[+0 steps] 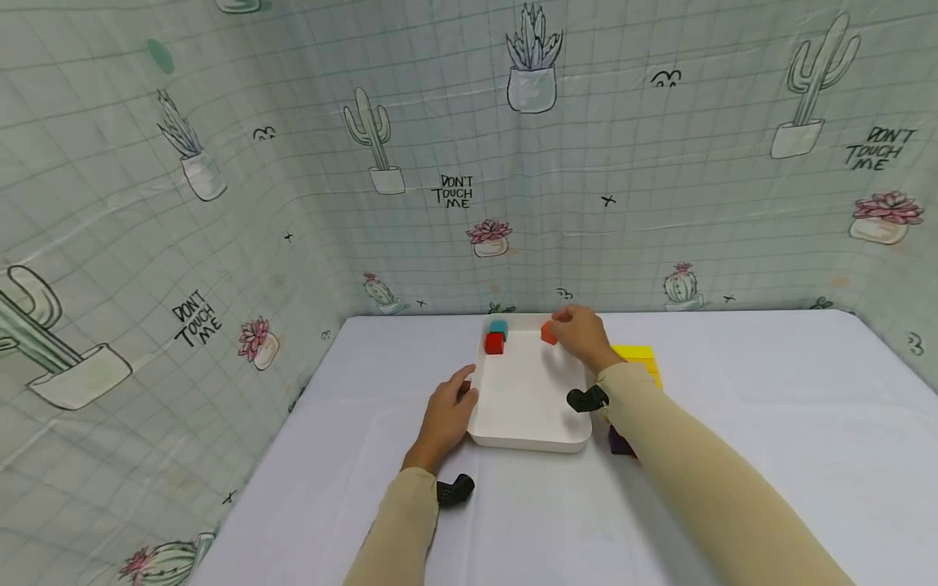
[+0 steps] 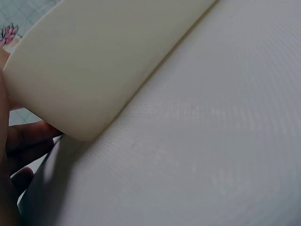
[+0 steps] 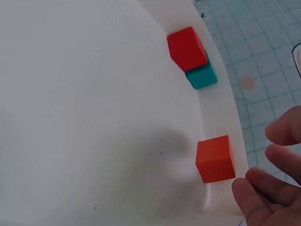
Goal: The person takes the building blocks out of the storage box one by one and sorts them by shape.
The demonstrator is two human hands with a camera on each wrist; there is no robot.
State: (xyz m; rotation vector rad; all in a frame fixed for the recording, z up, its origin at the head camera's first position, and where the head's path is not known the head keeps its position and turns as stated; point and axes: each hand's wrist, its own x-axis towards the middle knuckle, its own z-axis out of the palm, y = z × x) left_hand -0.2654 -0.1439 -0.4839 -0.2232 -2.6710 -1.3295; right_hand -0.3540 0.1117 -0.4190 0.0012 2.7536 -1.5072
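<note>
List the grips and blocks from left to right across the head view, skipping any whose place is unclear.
Left grip → red block → orange block → right grip → yellow blocks.

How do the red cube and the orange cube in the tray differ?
The red cube is deep red; the orange cube is red-orange. The red cube sits beside the teal cube, while the orange cube stands apart from it. Both are plain cubes in the white tray.
</note>
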